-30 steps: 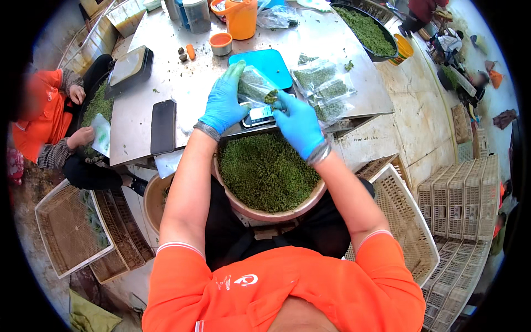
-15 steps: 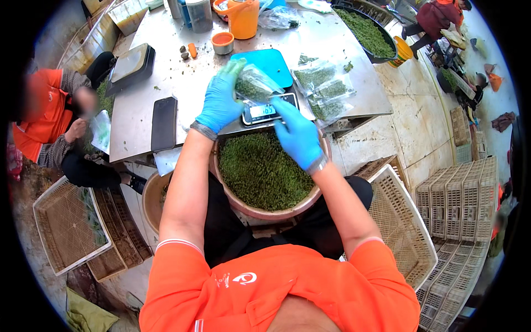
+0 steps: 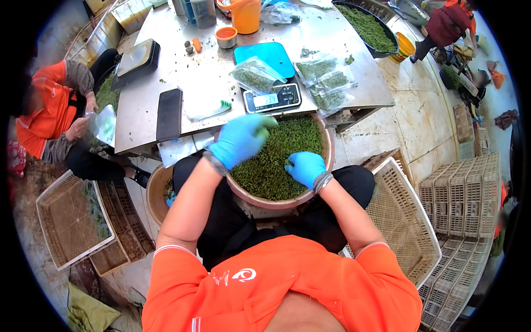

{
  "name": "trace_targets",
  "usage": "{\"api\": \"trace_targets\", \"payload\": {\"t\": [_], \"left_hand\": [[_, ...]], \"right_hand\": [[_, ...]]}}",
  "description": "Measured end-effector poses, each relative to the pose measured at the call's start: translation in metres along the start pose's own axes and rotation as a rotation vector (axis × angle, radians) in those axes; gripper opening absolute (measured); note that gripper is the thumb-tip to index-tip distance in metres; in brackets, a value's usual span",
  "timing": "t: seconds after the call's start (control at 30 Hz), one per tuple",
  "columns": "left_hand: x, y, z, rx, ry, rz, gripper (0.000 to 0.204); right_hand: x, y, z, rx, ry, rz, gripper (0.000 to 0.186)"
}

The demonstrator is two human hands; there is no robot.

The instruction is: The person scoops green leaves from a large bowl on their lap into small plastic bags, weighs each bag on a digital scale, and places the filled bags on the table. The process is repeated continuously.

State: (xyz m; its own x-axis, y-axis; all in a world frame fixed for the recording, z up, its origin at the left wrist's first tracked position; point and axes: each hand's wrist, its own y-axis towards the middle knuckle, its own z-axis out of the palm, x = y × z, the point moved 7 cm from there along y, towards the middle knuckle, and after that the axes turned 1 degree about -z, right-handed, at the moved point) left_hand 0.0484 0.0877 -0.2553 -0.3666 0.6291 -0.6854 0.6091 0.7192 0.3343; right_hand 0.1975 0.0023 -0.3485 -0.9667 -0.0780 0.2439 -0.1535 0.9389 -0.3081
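Note:
A round tub (image 3: pixel 328 145) heaped with small green peppercorn-like berries (image 3: pixel 276 177) stands between my knees. Over its left side hovers my left hand (image 3: pixel 239 143), blue-gloved, fingers apart and reaching right, with green-stained tips and nothing visible in them. My right hand (image 3: pixel 307 169), gloved too, is at the right part of the heap, its fingers curled together around a few berries. Just beyond the tub, a filled clear bag (image 3: pixel 254 76) lies across the blue-topped kitchen scale (image 3: pixel 276 98). An apparently flat plastic bag with a green strip (image 3: pixel 210 112) rests left of the scale.
Several filled bags (image 3: pixel 329 82) lie right of the scale on the metal table (image 3: pixel 193 66). A phone (image 3: pixel 169 115), an orange bucket (image 3: pixel 245 16) and another scale (image 3: pixel 135 61) are there too. Plastic crates (image 3: pixel 406 221) flank me; a co-worker (image 3: pixel 52 110) sits left.
Both hands have left the bag on the scale and drawn back toward me, over the tub. The right fingers have curled into the berries. The bag remains on the scale.

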Motion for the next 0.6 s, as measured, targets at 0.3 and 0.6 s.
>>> {"api": "trace_targets", "payload": {"t": [0.3, 0.6], "left_hand": [[0.008, -0.014, 0.069, 0.392, 0.159, -0.129, 0.040], [0.005, -0.002, 0.021, -0.090, 0.085, -0.158, 0.045]], "right_hand": [[0.017, 0.000, -0.054, -0.232, 0.135, -0.031, 0.022], [0.052, 0.065, -0.180, -0.906, -0.215, -0.325, 0.034]]}}
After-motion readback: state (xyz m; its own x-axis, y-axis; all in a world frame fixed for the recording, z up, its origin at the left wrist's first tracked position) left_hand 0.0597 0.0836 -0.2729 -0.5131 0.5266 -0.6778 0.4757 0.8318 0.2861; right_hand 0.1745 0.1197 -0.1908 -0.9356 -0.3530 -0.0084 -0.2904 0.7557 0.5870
